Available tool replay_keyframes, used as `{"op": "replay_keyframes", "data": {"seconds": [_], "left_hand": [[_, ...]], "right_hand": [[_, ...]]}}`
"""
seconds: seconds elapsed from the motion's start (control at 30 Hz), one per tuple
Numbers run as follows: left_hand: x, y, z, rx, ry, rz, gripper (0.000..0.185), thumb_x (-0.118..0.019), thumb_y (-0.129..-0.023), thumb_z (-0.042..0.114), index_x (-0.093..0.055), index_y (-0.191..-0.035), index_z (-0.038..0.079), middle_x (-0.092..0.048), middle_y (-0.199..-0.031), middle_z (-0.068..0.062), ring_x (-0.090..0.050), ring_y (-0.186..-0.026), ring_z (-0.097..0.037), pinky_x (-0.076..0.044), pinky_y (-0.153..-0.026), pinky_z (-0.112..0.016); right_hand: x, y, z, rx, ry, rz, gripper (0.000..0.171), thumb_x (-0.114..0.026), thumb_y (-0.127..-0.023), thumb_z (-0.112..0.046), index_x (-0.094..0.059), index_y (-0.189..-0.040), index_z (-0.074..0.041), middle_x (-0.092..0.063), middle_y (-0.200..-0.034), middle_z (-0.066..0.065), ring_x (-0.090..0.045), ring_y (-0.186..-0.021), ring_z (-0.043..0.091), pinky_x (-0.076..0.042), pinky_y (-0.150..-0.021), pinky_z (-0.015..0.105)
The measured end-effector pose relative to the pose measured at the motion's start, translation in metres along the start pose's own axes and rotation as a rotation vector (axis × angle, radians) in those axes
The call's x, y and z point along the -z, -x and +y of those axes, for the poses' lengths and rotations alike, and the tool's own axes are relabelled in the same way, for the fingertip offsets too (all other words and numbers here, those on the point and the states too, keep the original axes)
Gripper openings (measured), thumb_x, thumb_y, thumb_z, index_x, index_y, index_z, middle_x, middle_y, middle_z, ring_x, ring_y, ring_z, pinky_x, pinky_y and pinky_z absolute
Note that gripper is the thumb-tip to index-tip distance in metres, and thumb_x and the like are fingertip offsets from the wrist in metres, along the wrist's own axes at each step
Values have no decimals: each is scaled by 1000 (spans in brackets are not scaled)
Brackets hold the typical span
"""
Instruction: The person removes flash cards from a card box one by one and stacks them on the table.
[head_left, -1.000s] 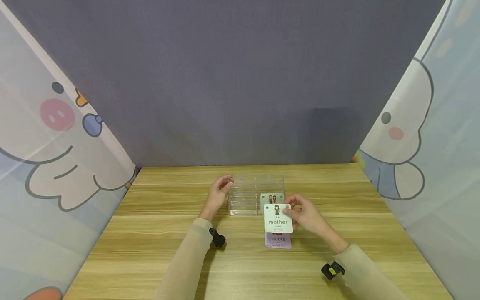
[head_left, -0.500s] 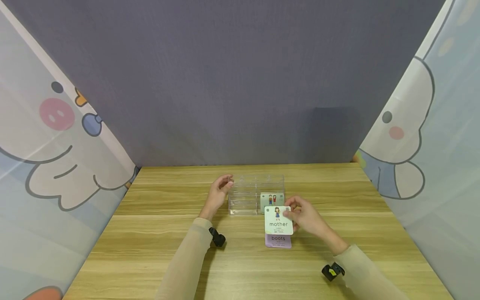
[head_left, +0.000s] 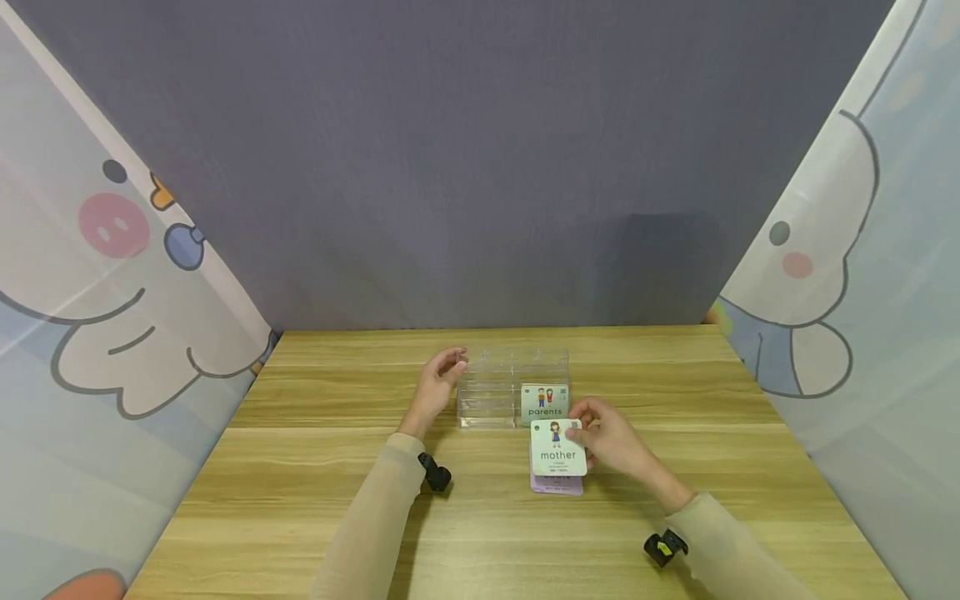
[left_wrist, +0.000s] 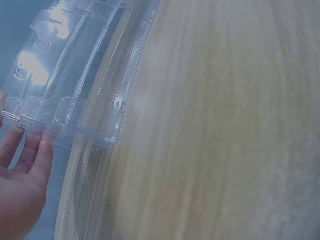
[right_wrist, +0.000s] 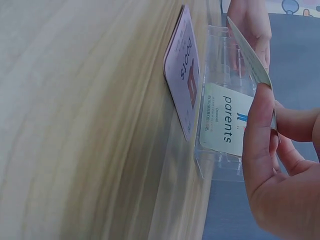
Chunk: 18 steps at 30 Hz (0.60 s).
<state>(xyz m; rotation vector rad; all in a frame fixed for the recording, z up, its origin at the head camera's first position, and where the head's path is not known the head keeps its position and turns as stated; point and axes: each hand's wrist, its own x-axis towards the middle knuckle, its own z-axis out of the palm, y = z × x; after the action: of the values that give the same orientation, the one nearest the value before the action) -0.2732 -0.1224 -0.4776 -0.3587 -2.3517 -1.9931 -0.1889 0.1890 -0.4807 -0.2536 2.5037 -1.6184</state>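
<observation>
My right hand [head_left: 618, 442] pinches a pale green "mother" flashcard [head_left: 557, 458] at its right edge. In the head view, that card covers most of a lilac "boots" card [head_left: 558, 488] on the table. The right wrist view shows the "boots" card [right_wrist: 181, 75] apart from the held one. A clear plastic rack [head_left: 486, 414] with tiers in two columns stands behind them. A "parents" card [head_left: 545, 406] leans in its lower right slot. At the rack's left side, my left hand [head_left: 437, 388] holds the edge between thumb and fingers.
The wooden table [head_left: 300, 492] runs back to a grey partition [head_left: 480, 167]. Cartoon-printed curtains [head_left: 97, 275] flank it on both sides. A small black camera [head_left: 435, 475] sits on the left wrist, another camera [head_left: 663, 547] on the right.
My right hand has lowered the "mother" card slightly toward me. More of the "parents" card shows, and the word "boots" is now mostly covered. The left hand stays put on the rack.
</observation>
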Motion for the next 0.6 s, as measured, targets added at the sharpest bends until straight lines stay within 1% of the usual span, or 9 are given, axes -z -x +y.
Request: {"op": "replay_keyframes", "data": {"seconds": [0.1,0.3,0.5,0.6], "left_hand": [[0,0,1,-4,-4,2,33,-56,-104,4,-58,-136,-4,-61,-126,-28,-58,-117,-38,-48,-97,-43],[-1,0,0,-11,-14,15,32,-57,-104,4,-59,-136,-4,-64,-122,-21,-59,-115,-35,-49,-95,-40],[-1,0,-1,-4,-4,13,33,-57,-104,4,-59,-136,-2,-62,-124,-24,-59,-114,-33,-49,-96,-42],[-1,0,-1,-3,-1,9,33,-57,-104,5,-59,-136,-2,-61,-125,-25,-59,-115,-34,-50,-96,-43]], "right_hand": [[-2,1,0,-19,8,7,22,-71,-92,2,-58,-109,1,-55,-89,12,-60,-60,23,-54,-46,37],[-5,2,2,-24,19,12,22,-71,-91,4,-58,-109,1,-55,-88,11,-60,-59,20,-56,-47,41],[-10,3,5,-58,14,11,22,-70,-91,5,-58,-109,1,-54,-86,11,-62,-62,21,-57,-48,39],[-12,3,7,-62,9,7,22,-69,-91,6,-58,-109,2,-54,-85,11,-64,-63,22,-57,-48,38]]}}
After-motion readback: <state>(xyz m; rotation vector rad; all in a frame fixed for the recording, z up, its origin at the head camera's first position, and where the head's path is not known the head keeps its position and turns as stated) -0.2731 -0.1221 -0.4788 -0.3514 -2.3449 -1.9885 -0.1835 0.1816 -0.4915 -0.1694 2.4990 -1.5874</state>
